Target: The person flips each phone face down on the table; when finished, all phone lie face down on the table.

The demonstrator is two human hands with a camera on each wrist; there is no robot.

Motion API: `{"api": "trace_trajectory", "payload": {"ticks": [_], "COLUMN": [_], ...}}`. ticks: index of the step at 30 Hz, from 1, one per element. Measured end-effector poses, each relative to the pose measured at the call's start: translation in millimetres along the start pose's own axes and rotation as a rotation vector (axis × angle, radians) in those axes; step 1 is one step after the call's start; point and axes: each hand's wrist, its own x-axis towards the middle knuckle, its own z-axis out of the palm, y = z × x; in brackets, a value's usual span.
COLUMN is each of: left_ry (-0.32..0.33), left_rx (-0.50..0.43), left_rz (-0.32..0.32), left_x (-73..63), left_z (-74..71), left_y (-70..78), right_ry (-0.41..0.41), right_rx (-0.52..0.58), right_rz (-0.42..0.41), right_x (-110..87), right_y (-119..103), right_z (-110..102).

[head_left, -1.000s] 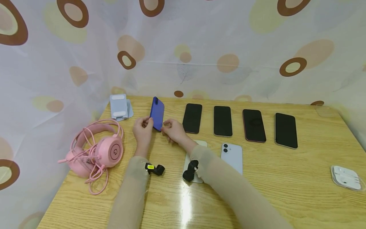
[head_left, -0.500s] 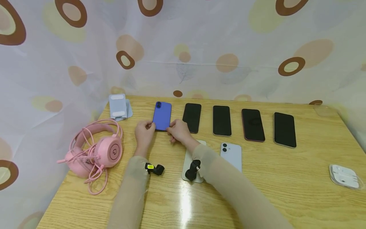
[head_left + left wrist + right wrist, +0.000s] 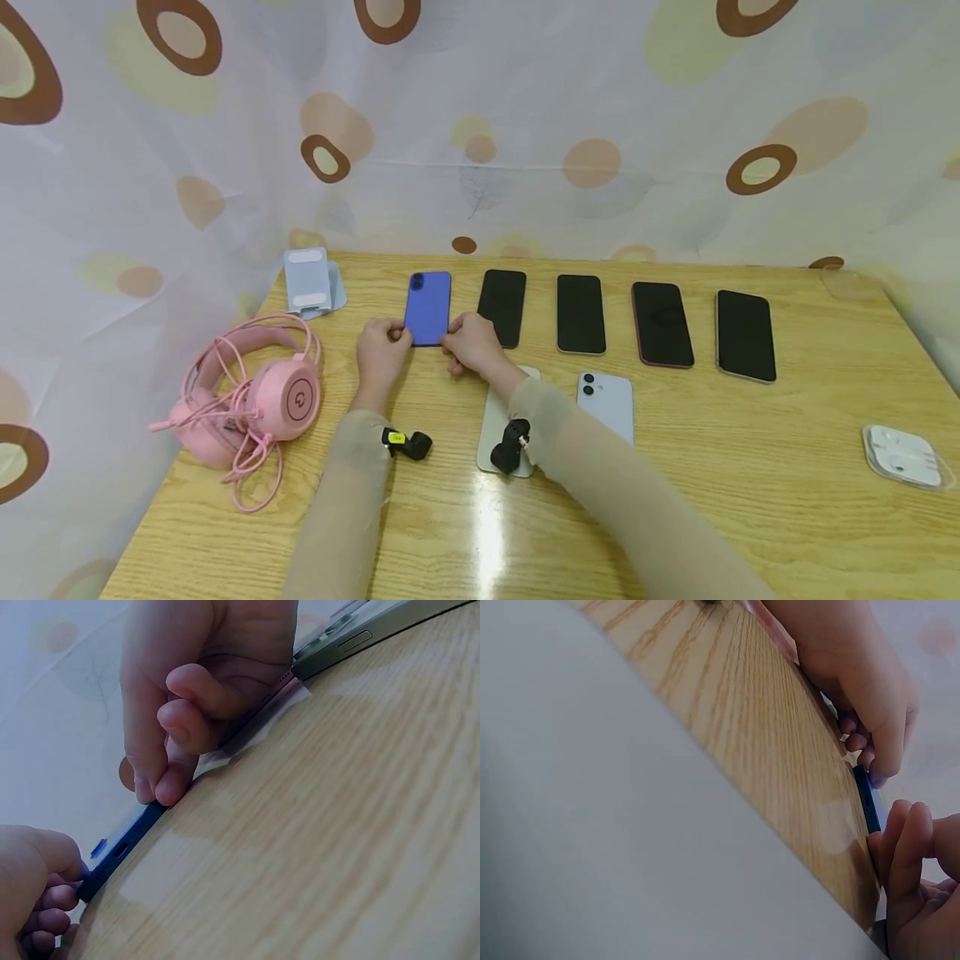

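Observation:
A blue phone [image 3: 428, 307] lies on the wooden table with its back and camera up. My left hand [image 3: 381, 352] pinches its near left corner, the thumb on top. At the near right corner, my right hand [image 3: 477, 343] holds the phone between thumb and finger. In the left wrist view the phone's port edge [image 3: 124, 847] shows low over the wood between both hands. A black-screened phone [image 3: 503, 304] lies just right of my right hand. Below my right wrist, a pale phone [image 3: 491, 433] is partly covered by the sleeve and wrist camera.
Three more dark-screened phones, including a red-edged one [image 3: 663, 323], continue the back row rightward. A white phone [image 3: 611, 408] lies in front, partly under my right sleeve. Pink headphones [image 3: 281, 400] and a light blue stand [image 3: 308, 279] are left; white earphones [image 3: 902, 455] lie far right.
The blue phone was tilted up on its edge between my hands; it has come down flat, back up, and slid slightly toward me. Both hands have stayed at its lower corners.

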Motion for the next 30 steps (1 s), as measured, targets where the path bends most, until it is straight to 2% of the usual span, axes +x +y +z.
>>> {"api": "trace_trajectory", "payload": {"ticks": [7,11,16,20,23,27,30], "left_ry": [-0.007,-0.001,-0.098,-0.145,-0.173,-0.223,-0.232], "left_rx": [-0.026,-0.105,-0.167,-0.091,-0.005,0.078,0.118], "left_rz": [-0.030,0.039,0.168,0.264,0.298,0.309,0.323], "left_x": [1.2,-1.2,-8.9,-10.9,-11.1,-13.5,-15.5], "left_z": [1.0,4.0,18.1,28.0,32.1,33.6,33.6], "left_y": [4.5,12.6,27.6,33.1,34.1,34.4,34.4], "right_ry": [-0.012,0.018,0.053,0.087,0.094,0.062,0.057], "right_rx": [-0.035,-0.084,-0.146,-0.229,-0.275,-0.238,-0.182], "right_rz": [-0.046,-0.081,-0.045,-0.029,-0.031,-0.026,-0.032], "right_x": [-9.9,-15.6,-17.8,-18.8,-19.4,-19.8,-20.2], "right_y": [-1.4,3.2,14.5,23.2,29.4,35.2,36.9], "right_z": [-13.1,-32.7,-60.8,-75.6,-80.8,-82.5,-82.1]}}
